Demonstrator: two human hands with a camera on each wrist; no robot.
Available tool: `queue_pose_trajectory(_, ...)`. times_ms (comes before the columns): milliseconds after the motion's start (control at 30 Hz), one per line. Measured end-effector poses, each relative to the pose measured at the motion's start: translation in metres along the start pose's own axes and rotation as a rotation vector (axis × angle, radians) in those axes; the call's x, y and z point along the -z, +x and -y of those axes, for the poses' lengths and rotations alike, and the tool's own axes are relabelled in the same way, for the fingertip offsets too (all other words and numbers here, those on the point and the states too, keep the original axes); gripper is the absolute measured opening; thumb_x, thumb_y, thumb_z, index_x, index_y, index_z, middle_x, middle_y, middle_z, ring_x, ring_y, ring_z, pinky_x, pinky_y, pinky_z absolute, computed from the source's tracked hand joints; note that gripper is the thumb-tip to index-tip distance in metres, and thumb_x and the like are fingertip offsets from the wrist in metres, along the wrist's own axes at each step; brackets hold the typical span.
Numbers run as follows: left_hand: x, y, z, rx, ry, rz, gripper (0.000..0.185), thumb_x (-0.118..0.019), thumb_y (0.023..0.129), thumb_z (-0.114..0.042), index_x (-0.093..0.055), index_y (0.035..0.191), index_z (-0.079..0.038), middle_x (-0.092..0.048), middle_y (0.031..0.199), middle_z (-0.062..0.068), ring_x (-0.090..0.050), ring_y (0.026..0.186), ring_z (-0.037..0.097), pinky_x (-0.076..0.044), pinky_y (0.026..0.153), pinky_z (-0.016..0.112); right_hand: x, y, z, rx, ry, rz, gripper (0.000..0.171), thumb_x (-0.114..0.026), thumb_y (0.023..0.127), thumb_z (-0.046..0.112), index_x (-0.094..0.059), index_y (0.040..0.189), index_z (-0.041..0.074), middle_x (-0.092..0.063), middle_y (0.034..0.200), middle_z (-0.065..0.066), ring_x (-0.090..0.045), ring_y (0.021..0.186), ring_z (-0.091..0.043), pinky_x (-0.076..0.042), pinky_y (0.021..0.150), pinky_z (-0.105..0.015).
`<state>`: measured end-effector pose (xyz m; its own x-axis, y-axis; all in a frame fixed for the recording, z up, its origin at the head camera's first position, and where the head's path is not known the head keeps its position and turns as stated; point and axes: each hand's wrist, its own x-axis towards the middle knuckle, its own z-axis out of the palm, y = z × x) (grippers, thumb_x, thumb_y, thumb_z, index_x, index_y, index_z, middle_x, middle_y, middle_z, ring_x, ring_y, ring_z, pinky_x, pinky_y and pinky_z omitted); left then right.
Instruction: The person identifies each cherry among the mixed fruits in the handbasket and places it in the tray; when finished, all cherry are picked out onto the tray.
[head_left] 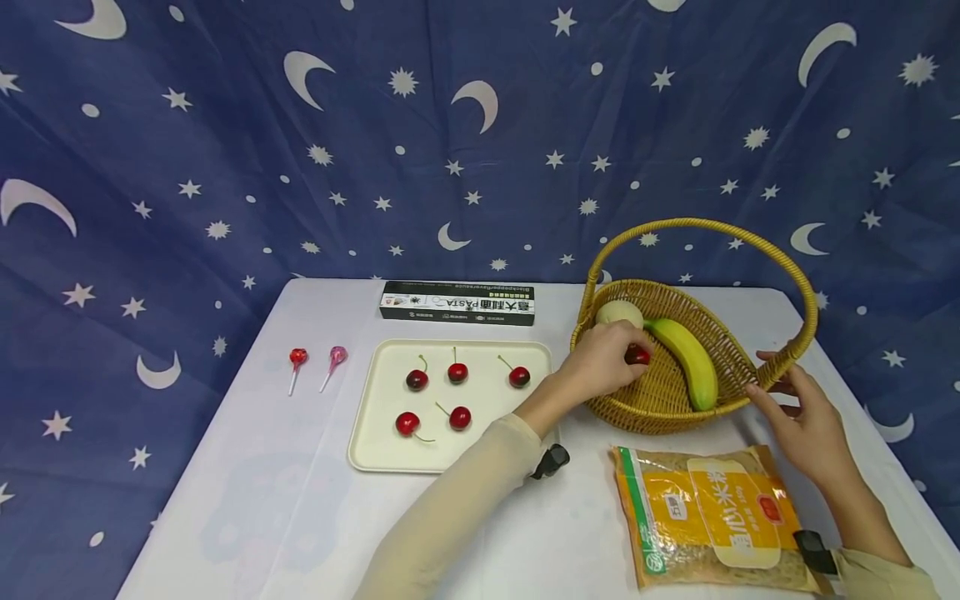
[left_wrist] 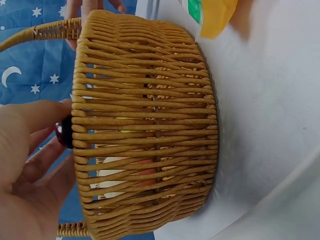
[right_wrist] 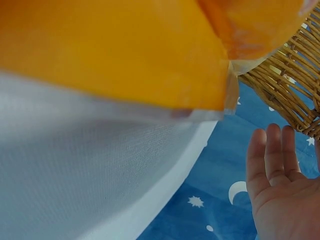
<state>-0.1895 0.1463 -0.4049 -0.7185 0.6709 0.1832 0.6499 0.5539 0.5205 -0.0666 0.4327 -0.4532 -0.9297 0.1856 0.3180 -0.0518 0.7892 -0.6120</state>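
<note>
Rice bag (head_left: 712, 521) aside, left hand (head_left: 600, 362) pinching the cherry (head_left: 637, 356) should move slowly while the open right hand (head_left: 802, 417) steadies the basket (head_left: 667, 400).

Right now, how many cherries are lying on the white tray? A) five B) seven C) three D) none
A: the head view shows five red cherries on the tray, while the left hand pinches one more cherry over in the basket.
</note>
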Motion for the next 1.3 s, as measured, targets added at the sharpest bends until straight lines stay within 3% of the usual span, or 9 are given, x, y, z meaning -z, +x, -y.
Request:
queue_pose_trajectory(67, 0.001, -0.004, 0.001, -0.020, -0.036, -0.028, 0.021, -0.079, 0.098, -0.025, -0.079, 0.119, -0.022, -0.074, 0.123, -0.006, -0.067, 0.112, 0.007, -0.048, 0.092, 0.012, 0.000, 0.000, 0.001, 0.001, 0.002, 0.001, 0.056, -0.067, 0.106, 0.022, -0.048, 0.158, 0.013, -0.046, 0.121, 0.029, -0.039, 0.104, 0.026, -0.038, 0.075, 0.003)
queue_pose_trajectory(200, 0.004, -0.012, 0.003, -0.052, -0.086, -0.074, 0.022, -0.080, 0.097, -0.026, -0.079, 0.119, -0.020, -0.075, 0.123, -0.007, -0.068, 0.114, 0.007, -0.047, 0.096, 0.012, -0.001, 0.000, 0.002, -0.001, 0.001, 0.004, 0.056, -0.067, 0.106, 0.021, -0.047, 0.158, 0.012, -0.057, 0.124, 0.002, -0.038, 0.104, 0.026, -0.038, 0.075, 0.004)
queue_pose_trajectory(267, 0.006, -0.015, 0.003, -0.063, -0.104, -0.095, 0.024, -0.081, 0.096, -0.026, -0.078, 0.119, -0.019, -0.075, 0.123, -0.007, -0.068, 0.116, 0.008, -0.047, 0.098, 0.012, 0.000, 0.000, 0.003, -0.002, 0.000, 0.006, 0.056, -0.066, 0.106, 0.021, -0.047, 0.158, 0.012, -0.057, 0.125, -0.006, -0.039, 0.103, 0.026, -0.038, 0.074, 0.004)
queue_pose_trajectory(367, 0.008, -0.020, 0.003, -0.072, -0.125, -0.124, 0.024, -0.082, 0.096, -0.025, -0.077, 0.119, -0.019, -0.075, 0.122, -0.007, -0.067, 0.116, 0.008, -0.046, 0.098, 0.010, 0.000, 0.000, 0.002, 0.001, 0.002, 0.005, 0.056, -0.067, 0.106, 0.021, -0.048, 0.158, 0.012, -0.056, 0.122, 0.013, -0.039, 0.103, 0.027, -0.038, 0.074, 0.004)
queue_pose_trajectory(500, 0.010, -0.027, 0.003, -0.084, -0.147, -0.156, 0.024, -0.082, 0.095, -0.024, -0.077, 0.118, -0.019, -0.074, 0.122, -0.007, -0.066, 0.115, 0.006, -0.044, 0.098, 0.007, 0.000, 0.001, 0.002, 0.009, 0.008, 0.001, 0.055, -0.067, 0.106, 0.021, -0.048, 0.158, 0.012, -0.042, 0.119, 0.036, -0.040, 0.103, 0.026, -0.038, 0.074, 0.004)
queue_pose_trajectory(800, 0.016, -0.041, -0.001, -0.120, -0.167, -0.195, 0.024, -0.082, 0.095, -0.025, -0.075, 0.117, -0.018, -0.072, 0.121, -0.007, -0.065, 0.109, 0.003, -0.044, 0.096, 0.005, 0.000, 0.000, 0.000, 0.003, 0.003, 0.006, 0.056, -0.067, 0.106, 0.021, -0.048, 0.158, 0.013, -0.041, 0.119, 0.038, -0.040, 0.103, 0.026, -0.038, 0.074, 0.004)
queue_pose_trajectory(1067, 0.026, -0.059, -0.002, -0.158, -0.230, -0.254, 0.024, -0.085, 0.093, -0.019, -0.075, 0.114, -0.014, -0.072, 0.117, 0.000, -0.068, 0.106, 0.012, -0.048, 0.094, 0.009, -0.002, 0.000, 0.001, 0.007, 0.006, 0.004, 0.056, -0.067, 0.106, 0.020, -0.048, 0.158, 0.013, -0.040, 0.120, 0.037, -0.039, 0.104, 0.026, -0.037, 0.074, 0.004)
queue_pose_trajectory(1300, 0.028, -0.074, -0.002, -0.167, -0.238, -0.256, 0.023, -0.085, 0.093, -0.018, -0.074, 0.113, -0.013, -0.072, 0.116, 0.001, -0.068, 0.101, 0.012, -0.049, 0.090, 0.008, -0.001, 0.000, 0.000, 0.006, 0.009, 0.004, 0.057, -0.067, 0.106, 0.019, -0.047, 0.158, 0.012, -0.039, 0.119, 0.040, -0.039, 0.103, 0.027, -0.037, 0.074, 0.005)
